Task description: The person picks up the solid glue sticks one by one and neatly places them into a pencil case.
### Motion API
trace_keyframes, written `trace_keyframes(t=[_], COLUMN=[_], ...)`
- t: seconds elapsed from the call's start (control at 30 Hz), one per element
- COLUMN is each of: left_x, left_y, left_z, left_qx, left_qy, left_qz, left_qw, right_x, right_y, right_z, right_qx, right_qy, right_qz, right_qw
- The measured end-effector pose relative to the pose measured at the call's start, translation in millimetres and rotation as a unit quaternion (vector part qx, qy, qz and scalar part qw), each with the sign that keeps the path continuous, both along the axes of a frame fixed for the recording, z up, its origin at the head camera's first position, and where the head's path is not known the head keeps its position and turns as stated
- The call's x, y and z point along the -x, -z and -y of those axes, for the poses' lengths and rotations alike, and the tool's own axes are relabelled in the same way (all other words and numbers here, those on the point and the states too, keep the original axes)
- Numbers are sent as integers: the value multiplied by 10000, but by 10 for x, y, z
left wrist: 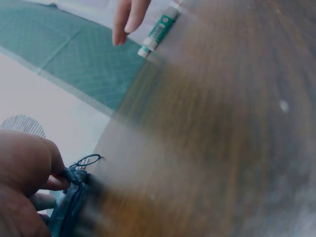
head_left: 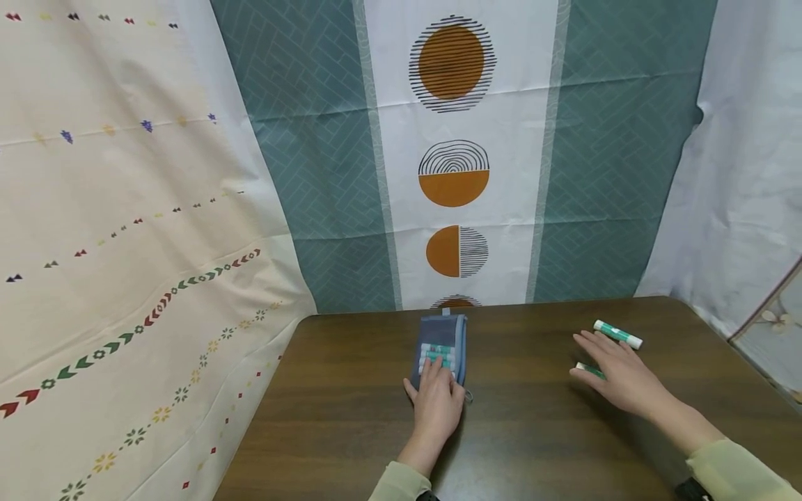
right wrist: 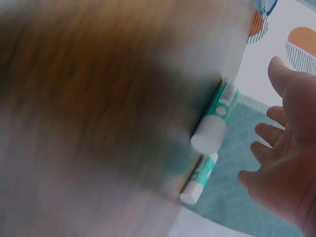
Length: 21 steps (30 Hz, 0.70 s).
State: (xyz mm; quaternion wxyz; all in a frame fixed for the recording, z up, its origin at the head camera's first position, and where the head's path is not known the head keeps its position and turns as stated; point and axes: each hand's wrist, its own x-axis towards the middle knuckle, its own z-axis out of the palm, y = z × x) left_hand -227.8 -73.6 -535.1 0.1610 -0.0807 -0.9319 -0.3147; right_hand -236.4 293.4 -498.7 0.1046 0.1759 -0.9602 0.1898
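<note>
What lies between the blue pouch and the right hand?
In the head view, only bare tabletop lies between the blue pouch and the right hand; the nearer green-and-white tube is partly hidden by that hand.

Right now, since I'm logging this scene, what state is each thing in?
Pouch: lying down; open or closed, unclear
Tubes at the pouch: side by side; inside or on top, unclear
Far loose tube: on its side
Near loose tube: on its side, partly hidden in the head view
Left fingers: on the pouch
Right fingers: spread, holding nothing
Cloth: hanging, creased
</note>
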Motion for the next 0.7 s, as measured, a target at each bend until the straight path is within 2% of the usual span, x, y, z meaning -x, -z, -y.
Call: trace_keyframes(t=[0.2,0.37,0.57,0.7], left_x=[7,9,12,17], left_y=[7,3,17,24], left_z=[4,3,5,4], left_qx=[20,23,67,87], left_qy=[-19,-25,-45,-60], left_qz=[-7,-9,16,-1], left_qw=[10000,10000,10000,9999], right_x=[-63,-101,-167,-213], right_y=[18,73,113,133], right_z=[-110,-215,-337,-392], right_qx=[110,-50,-159,-194], right_qy=[40,-28,-18,22], right_qz=[-181,-558,-332,-326], right_qw=[9998,9984,9993,9993])
